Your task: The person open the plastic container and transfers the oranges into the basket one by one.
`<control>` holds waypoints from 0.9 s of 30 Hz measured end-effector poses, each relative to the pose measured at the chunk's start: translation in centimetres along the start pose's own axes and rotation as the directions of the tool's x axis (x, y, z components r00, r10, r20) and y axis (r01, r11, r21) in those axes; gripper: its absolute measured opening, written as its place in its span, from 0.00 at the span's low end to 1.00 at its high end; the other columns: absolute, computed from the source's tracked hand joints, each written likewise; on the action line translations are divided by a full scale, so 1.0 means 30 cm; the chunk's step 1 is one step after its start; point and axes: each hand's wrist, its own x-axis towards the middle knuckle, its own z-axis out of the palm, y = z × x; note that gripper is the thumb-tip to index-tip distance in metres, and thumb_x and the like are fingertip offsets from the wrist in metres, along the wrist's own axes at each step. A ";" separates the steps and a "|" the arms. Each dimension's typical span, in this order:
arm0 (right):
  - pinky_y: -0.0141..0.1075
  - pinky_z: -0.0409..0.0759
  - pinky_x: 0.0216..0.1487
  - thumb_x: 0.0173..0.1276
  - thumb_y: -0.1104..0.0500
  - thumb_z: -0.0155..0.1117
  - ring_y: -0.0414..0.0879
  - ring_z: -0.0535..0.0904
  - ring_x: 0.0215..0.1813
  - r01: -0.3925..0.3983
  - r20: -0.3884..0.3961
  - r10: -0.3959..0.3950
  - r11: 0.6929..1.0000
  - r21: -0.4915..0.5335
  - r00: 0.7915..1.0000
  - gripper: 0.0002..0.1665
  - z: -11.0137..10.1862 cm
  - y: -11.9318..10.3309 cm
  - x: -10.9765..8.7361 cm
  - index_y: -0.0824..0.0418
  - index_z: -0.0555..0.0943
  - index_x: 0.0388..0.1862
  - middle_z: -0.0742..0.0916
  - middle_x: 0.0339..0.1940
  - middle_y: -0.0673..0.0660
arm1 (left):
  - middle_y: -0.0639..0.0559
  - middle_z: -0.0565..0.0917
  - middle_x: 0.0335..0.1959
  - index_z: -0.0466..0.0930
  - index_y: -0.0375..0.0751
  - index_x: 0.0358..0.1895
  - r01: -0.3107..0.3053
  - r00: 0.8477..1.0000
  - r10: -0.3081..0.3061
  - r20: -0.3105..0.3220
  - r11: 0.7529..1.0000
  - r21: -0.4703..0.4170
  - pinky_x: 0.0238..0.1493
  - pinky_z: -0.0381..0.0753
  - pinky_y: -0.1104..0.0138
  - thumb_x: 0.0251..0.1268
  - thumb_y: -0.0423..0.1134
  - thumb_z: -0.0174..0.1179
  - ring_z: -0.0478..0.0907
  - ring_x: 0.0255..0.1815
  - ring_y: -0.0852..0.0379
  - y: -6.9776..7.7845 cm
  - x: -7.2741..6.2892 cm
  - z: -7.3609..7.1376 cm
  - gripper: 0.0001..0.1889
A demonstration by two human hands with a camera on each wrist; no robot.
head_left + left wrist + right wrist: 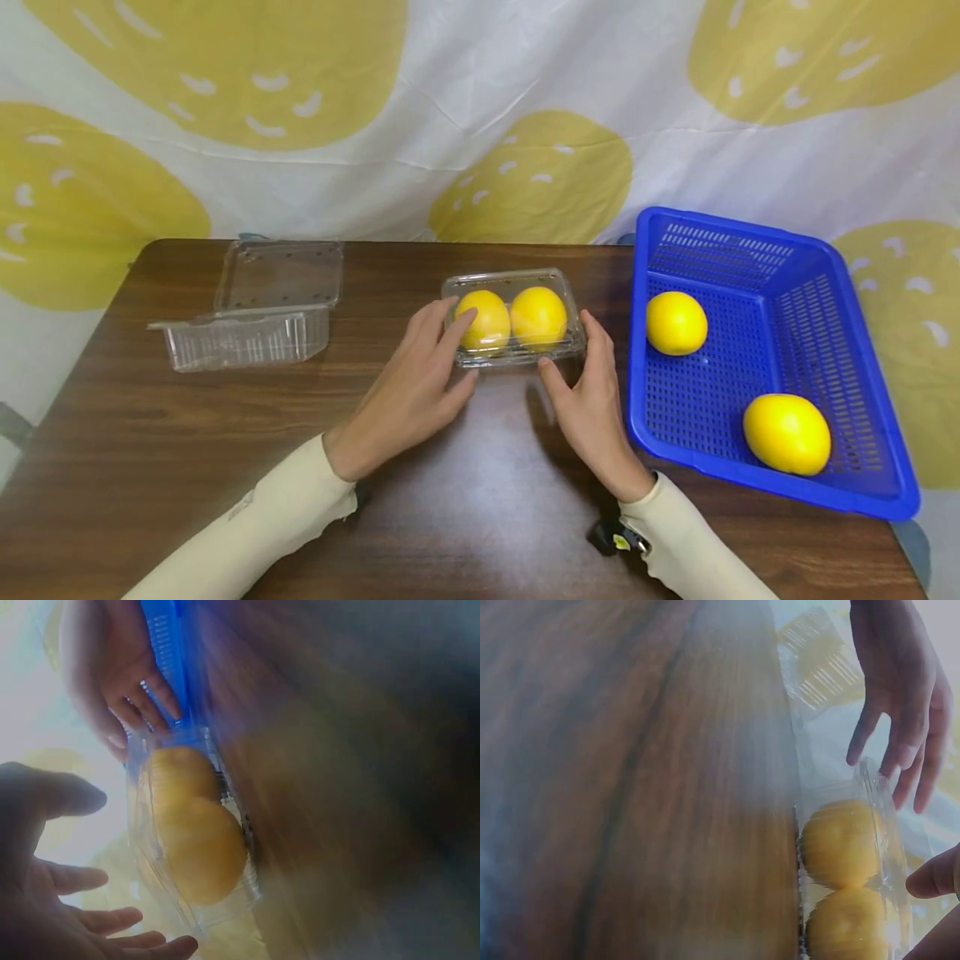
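Observation:
A clear plastic clamshell box (pixel 517 362) sits mid-table with its lid down over two round yellow fruits, the left one (pixel 487 329) and the right one (pixel 538 317). At the box's left end is my left hand (pixel 412 379), its fingers spread and reaching over the corner. My right hand (pixel 588 404) lies along the right end, fingers nearly straight, thumb near the front edge. The left wrist view shows the left thumb and fingers apart around the box (pixel 154 881). Whether the fingertips touch the plastic is hard to tell.
On the left of the brown table (pixel 180 450) lies a second clear clamshell box (pixel 247 340), its lid raised behind it. To the right, a blue basket (pixel 817 492) holds two yellow fruits, one farther (pixel 677 323) and one nearer (pixel 787 433). A patterned cloth (pixel 360 192) hangs behind.

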 end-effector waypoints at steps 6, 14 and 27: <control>0.58 0.61 0.88 0.80 0.63 0.68 0.61 0.60 0.87 -0.089 0.035 0.087 0.994 0.065 0.996 0.49 0.008 0.011 0.010 0.69 0.53 0.90 0.63 0.88 0.69 | 0.24 0.69 0.78 0.71 0.27 0.78 -0.081 0.997 0.080 0.015 0.991 0.102 0.81 0.70 0.37 0.68 0.37 0.73 0.64 0.81 0.24 -0.014 0.047 0.016 0.37; 0.59 0.69 0.84 0.81 0.62 0.68 0.62 0.68 0.83 -0.142 0.058 0.136 0.983 0.117 0.989 0.49 0.020 0.012 0.023 0.68 0.52 0.90 0.64 0.88 0.68 | 0.26 0.69 0.79 0.72 0.31 0.78 -0.115 0.990 0.099 0.096 0.977 0.179 0.79 0.71 0.33 0.70 0.42 0.72 0.63 0.82 0.23 -0.020 0.102 0.027 0.36; 0.58 0.77 0.77 0.78 0.65 0.68 0.64 0.77 0.74 -0.218 0.057 0.211 0.962 0.167 0.976 0.51 0.029 0.019 0.042 0.67 0.52 0.90 0.68 0.86 0.69 | 0.34 0.62 0.86 0.68 0.41 0.83 -0.094 0.949 0.012 0.314 0.965 0.246 0.81 0.62 0.27 0.76 0.53 0.67 0.54 0.87 0.26 -0.024 0.200 0.030 0.39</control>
